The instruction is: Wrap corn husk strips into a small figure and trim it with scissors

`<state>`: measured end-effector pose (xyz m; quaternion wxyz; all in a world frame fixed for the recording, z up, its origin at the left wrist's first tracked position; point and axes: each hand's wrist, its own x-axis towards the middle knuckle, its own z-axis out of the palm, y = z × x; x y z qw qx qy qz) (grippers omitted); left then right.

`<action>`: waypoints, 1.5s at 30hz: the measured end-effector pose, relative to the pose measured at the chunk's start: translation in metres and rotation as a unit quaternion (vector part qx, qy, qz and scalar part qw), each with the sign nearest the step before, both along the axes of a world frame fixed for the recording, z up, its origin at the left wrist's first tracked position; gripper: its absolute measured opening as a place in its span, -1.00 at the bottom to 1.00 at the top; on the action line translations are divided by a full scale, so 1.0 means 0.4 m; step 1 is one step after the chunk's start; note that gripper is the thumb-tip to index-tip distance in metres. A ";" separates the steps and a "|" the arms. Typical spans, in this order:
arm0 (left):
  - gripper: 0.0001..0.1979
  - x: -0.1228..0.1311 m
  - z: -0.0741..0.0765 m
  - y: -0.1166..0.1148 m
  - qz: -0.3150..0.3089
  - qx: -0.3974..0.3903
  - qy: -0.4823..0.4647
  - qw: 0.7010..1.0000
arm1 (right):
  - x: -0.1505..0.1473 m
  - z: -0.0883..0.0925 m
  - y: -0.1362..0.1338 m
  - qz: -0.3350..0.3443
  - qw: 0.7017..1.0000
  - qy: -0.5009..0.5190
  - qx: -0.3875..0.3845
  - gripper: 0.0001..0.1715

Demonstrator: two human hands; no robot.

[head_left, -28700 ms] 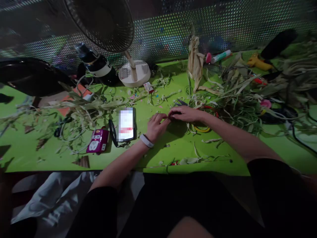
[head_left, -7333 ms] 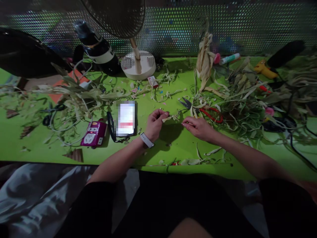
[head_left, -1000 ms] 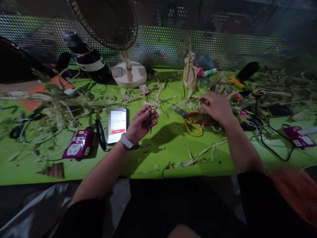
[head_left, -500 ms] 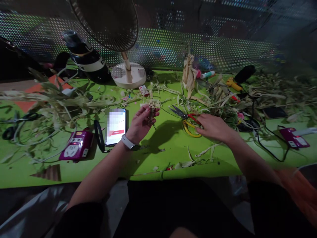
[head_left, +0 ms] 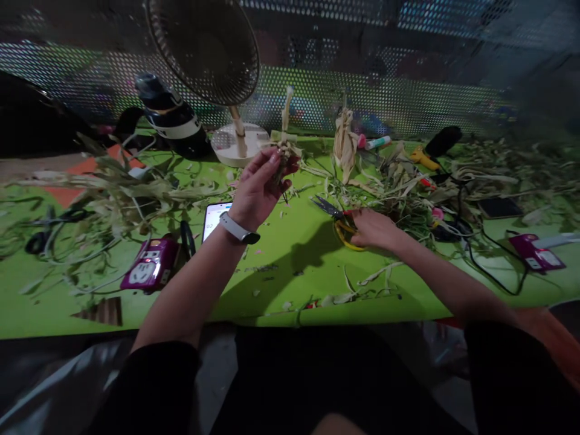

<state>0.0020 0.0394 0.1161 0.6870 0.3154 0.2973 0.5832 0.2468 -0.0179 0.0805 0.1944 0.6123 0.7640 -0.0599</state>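
My left hand (head_left: 261, 184), with a pale watch strap on its wrist, is raised over the green table (head_left: 272, 290). Its fingers pinch a small bundle of dried corn husk (head_left: 285, 145), whose thin pale stalk points up; a dark thread-like end hangs beneath. To the right, my right hand (head_left: 375, 229) is closed on the red and yellow handles of a pair of scissors (head_left: 330, 209). The dark blades point away to the left and are slightly apart. I cannot tell whether the scissors are lifted from the table.
A fan (head_left: 240, 145) and a dark bottle (head_left: 176, 130) stand at the back left. A phone (head_left: 212, 220) and a purple socket block (head_left: 151, 264) lie near my left arm. A husk bundle (head_left: 345, 145), a yellow glue gun (head_left: 423, 158) and loose husks (head_left: 399, 181) lie at the back right.
My left hand has risen and moved away from me with the husk bundle, whose stalk now shows upright. My right hand has shifted slightly left on the scissors' handles. The view has tilted a little.
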 end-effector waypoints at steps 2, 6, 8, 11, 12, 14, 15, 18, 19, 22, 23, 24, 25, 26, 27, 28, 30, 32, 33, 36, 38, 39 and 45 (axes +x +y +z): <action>-0.81 0.004 -0.008 0.017 0.012 0.013 -0.008 1.000 | 0.001 0.002 0.006 0.022 1.000 0.006 -0.015 -0.42; -0.81 -0.001 -0.054 0.042 0.013 0.046 -0.007 0.999 | 0.003 0.007 0.000 0.060 0.995 0.071 -0.044 -0.58; -0.80 -0.009 -0.083 0.051 0.013 0.057 -0.004 0.998 | 0.008 0.002 -0.002 0.046 0.990 0.117 -0.068 -0.64; -0.79 -0.022 -0.118 0.061 -0.002 0.082 -0.016 0.996 | 0.021 -0.014 0.004 -0.011 0.984 0.165 -0.064 -0.70; -0.78 -0.026 -0.126 0.063 -0.008 0.088 -0.019 0.996 | 0.026 -0.019 0.007 -0.029 0.982 0.177 -0.053 -0.70; -0.79 -0.032 -0.136 0.069 -0.009 0.089 -0.025 0.996 | 0.035 -0.024 0.011 -0.054 0.974 0.217 -0.047 -0.62; -0.80 -0.034 -0.140 0.071 -0.007 0.085 -0.028 0.996 | 0.039 -0.023 0.010 -0.061 0.965 0.249 -0.059 -0.56; -0.82 -0.034 -0.151 0.075 -0.004 0.058 -0.035 0.998 | 0.043 -0.007 -0.001 -0.052 0.921 0.362 -0.132 -0.46; -0.82 -0.032 -0.155 0.075 -0.008 0.048 -0.038 0.998 | 0.040 0.000 -0.008 -0.043 0.906 0.392 -0.156 -0.45; -0.84 -0.024 -0.169 0.073 -0.024 0.032 -0.056 0.998 | 0.023 0.015 -0.025 -0.024 0.859 0.466 -0.211 -0.42; -0.84 -0.022 -0.173 0.071 -0.033 0.030 -0.062 0.997 | 0.015 0.016 -0.029 -0.021 0.844 0.489 -0.219 -0.42; -0.84 -0.019 -0.177 0.069 -0.041 0.028 -0.065 0.997 | 0.006 0.015 -0.032 -0.018 0.831 0.510 -0.223 -0.41; -0.84 -0.017 -0.180 0.066 -0.048 0.026 -0.065 0.996 | -0.002 0.013 -0.034 -0.016 0.820 0.527 -0.222 -0.40; -0.85 -0.014 -0.182 0.064 -0.050 0.022 -0.061 0.997 | -0.010 0.010 -0.035 -0.015 0.814 0.538 -0.219 -0.41; -0.85 -0.012 -0.182 0.061 -0.048 0.015 -0.055 0.997 | -0.018 0.006 -0.035 -0.016 0.811 0.544 -0.213 -0.41; -0.85 -0.010 -0.181 0.058 -0.044 0.009 -0.048 0.998 | -0.025 0.003 -0.034 -0.017 0.812 0.546 -0.205 -0.42; -0.86 -0.006 -0.177 0.052 -0.037 0.002 -0.039 0.999 | -0.037 0.000 -0.033 -0.017 0.824 0.535 -0.186 -0.45; -0.85 -0.002 -0.172 0.047 -0.042 0.006 -0.037 0.998 | -0.049 0.002 -0.031 -0.016 0.838 0.520 -0.166 -0.46; -0.85 0.000 -0.171 0.044 -0.047 0.009 -0.036 0.998 | -0.055 0.003 -0.031 -0.015 0.844 0.513 -0.157 -0.46; -0.79 0.005 -0.175 0.038 -0.055 0.010 -0.039 0.998 | -0.070 0.006 -0.029 -0.019 0.852 0.505 -0.134 -0.46; -0.73 0.010 -0.183 0.035 -0.054 0.004 -0.057 0.997 | -0.078 0.003 -0.027 -0.025 0.855 0.503 -0.123 -0.47; -0.71 0.012 -0.187 0.033 -0.051 -0.002 -0.067 0.996 | -0.081 0.001 -0.026 -0.028 0.857 0.501 -0.119 -0.48; -0.72 0.023 -0.198 0.023 -0.047 -0.037 -0.060 0.996 | -0.090 -0.007 -0.027 -0.034 0.871 0.480 -0.093 -0.50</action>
